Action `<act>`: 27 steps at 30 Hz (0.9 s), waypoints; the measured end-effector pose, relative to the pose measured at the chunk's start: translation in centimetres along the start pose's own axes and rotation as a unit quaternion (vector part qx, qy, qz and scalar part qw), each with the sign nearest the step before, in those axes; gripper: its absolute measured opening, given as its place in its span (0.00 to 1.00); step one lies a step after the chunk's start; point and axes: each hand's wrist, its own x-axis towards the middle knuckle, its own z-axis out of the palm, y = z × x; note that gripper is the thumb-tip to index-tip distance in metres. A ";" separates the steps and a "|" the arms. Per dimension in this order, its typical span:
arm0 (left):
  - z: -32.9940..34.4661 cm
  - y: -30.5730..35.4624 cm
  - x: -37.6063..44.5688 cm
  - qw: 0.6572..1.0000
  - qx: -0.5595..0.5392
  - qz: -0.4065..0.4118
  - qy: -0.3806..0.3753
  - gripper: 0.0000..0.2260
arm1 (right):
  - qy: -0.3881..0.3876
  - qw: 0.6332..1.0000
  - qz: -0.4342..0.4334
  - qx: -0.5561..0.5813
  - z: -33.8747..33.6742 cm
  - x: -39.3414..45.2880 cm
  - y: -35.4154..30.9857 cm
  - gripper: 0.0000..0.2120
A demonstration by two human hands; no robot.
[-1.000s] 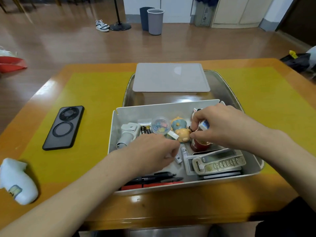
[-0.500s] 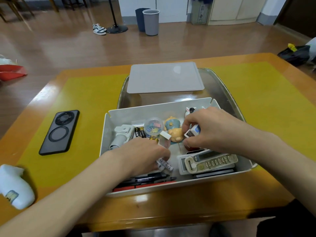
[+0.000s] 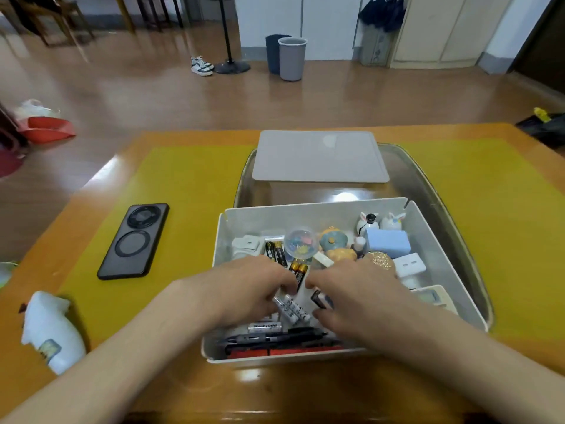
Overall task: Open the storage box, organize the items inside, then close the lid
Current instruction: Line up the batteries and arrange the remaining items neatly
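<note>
The storage box point(image 3: 342, 211) is a pale, shallow tray, open, near the front of the bench point(image 3: 183, 191), crowded with batteries point(image 3: 276, 250), pens point(image 3: 275, 336) and small figurines; its grey lid point(image 3: 319, 156) lies flat behind it; the left hand point(image 3: 241, 289) curls its fingers on white batteries point(image 3: 290, 309); the right hand point(image 3: 357, 296) pinches a small dark object point(image 3: 319, 298)

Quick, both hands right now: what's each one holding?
Left hand: fingers curled on white batteries.
Right hand: curled over a small dark item; grip unclear.
</note>
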 end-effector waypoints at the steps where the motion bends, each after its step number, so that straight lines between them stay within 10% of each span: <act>1: -0.2 -0.2 0.0 1.000 -0.006 0.002 0.004 0.14 | 0.000 1.000 -0.006 -0.013 0.3 0.0 -0.2 0.14; 27: 2.3 0.5 2.5 0.984 -0.037 -0.084 0.152 0.02 | 0.012 0.997 0.079 0.010 -1.3 2.8 2.3 0.06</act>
